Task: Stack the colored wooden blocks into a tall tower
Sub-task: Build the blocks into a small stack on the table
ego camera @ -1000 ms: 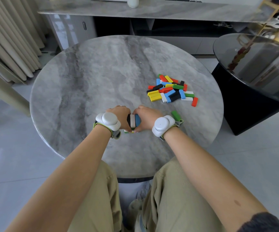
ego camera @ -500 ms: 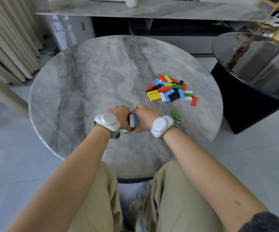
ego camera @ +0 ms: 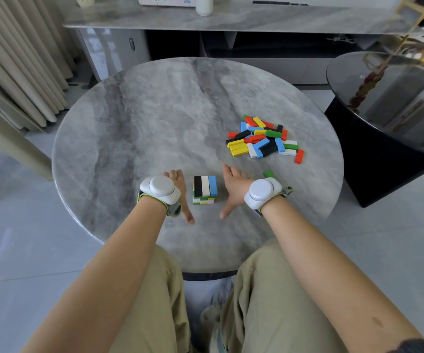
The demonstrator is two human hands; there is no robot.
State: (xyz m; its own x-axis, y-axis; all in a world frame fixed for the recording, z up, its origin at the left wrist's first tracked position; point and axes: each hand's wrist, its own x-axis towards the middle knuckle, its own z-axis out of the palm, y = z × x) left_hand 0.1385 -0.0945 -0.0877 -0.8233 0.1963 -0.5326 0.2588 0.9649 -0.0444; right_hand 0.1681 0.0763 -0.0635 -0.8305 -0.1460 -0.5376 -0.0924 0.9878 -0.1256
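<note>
At far left, curtains [ego camera: 15, 59] are seen beside the round marble worktop [ego camera: 154, 118]. Near the worktop's front edge, the left hand [ego camera: 181, 186] is held open, with fingers straight and thumb stretched back toward the person. It is just beside the tower [ego camera: 205, 190] but apart from it, and nothing is gripped. A white wrist unit [ego camera: 160, 189] is strapped on behind it. The tower is set between the two hands. It is a short stack whose top layer is made of a black, a white and a blue block laid side by side, with green, white and yellow ends seen in the layers below. The right hand [ego camera: 234, 189] is likewise spread and empty, apart from the tower, with a second unit [ego camera: 263, 193] worn at its wrist. A green block [ego camera: 269, 174] is partly hidden behind that wrist. Farther back and right, a pile [ego camera: 261, 140] of mixed blocks is heaped on the worktop, with a red block [ego camera: 299, 156] lying at its right edge. A black side table [ego camera: 384, 118] is placed to the right.
</note>
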